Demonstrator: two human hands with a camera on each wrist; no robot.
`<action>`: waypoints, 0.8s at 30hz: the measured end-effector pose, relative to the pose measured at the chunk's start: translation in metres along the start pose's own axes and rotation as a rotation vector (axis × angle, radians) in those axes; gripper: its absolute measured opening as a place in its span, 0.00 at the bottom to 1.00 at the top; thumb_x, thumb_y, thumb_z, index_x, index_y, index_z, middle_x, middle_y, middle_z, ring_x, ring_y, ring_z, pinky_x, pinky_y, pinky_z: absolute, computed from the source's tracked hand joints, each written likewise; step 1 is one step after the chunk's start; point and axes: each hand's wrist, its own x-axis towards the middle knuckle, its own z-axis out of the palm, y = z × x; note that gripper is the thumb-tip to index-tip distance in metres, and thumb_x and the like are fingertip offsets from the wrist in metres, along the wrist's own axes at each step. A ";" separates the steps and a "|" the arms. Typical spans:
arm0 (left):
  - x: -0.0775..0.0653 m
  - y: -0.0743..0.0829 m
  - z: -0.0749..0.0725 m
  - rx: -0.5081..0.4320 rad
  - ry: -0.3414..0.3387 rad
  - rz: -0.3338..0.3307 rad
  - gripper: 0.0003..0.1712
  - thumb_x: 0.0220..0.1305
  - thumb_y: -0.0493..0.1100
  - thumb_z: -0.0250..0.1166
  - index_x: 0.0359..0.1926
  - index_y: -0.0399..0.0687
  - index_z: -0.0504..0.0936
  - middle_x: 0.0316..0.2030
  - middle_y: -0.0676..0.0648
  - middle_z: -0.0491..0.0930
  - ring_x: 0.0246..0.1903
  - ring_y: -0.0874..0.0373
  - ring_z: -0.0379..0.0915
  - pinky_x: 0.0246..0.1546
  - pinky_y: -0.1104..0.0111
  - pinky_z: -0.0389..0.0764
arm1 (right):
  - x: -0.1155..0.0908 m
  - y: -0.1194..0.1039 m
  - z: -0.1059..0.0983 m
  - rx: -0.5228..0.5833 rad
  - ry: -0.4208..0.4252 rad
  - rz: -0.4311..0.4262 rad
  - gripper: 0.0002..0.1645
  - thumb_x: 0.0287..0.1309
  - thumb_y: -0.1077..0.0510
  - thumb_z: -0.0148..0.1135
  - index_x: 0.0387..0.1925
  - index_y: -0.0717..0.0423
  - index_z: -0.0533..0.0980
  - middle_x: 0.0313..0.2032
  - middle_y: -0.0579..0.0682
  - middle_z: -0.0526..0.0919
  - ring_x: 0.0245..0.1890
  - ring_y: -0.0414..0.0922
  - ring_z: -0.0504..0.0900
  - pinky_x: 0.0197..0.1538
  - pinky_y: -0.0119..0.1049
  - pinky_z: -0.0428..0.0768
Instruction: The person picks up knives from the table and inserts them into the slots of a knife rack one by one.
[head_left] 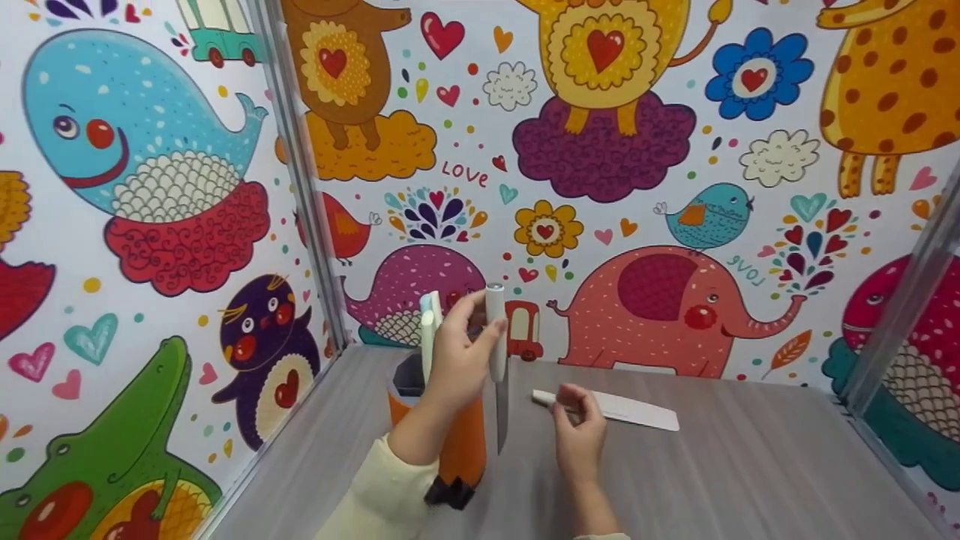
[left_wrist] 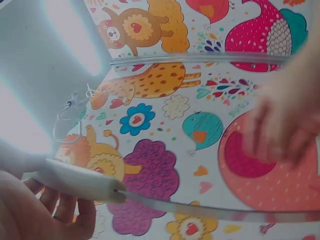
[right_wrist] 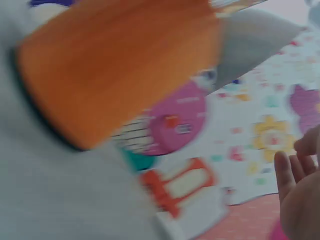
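My left hand (head_left: 457, 364) grips the white handle of a knife (head_left: 496, 330), whose bare metal blade points down beside an orange knife holder (head_left: 469, 450). In the left wrist view the same knife (left_wrist: 82, 182) has its handle across the curled fingers. Other white handles (head_left: 428, 330) stick up from the holder, partly behind the left hand. My right hand (head_left: 580, 435) is held over the table, apart from the knife, its fingers loosely bent with nothing seen in them. Behind it lies a flat white knife-shaped piece (head_left: 634, 412), partly covered by the fingers.
The grey wood-grain table (head_left: 712, 472) is enclosed by walls with cartoon animal prints (head_left: 645, 315). Metal corner posts (head_left: 300, 180) stand at the left and right. The holder has a dark foot (head_left: 450, 493) near the left sleeve.
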 end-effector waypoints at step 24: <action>0.037 0.037 -0.044 0.095 0.278 0.037 0.26 0.72 0.44 0.59 0.68 0.48 0.70 0.56 0.48 0.75 0.53 0.57 0.73 0.60 0.59 0.79 | -0.047 0.051 0.057 -0.093 -0.729 0.363 0.59 0.44 0.46 0.79 0.74 0.39 0.56 0.71 0.47 0.67 0.70 0.51 0.66 0.70 0.58 0.67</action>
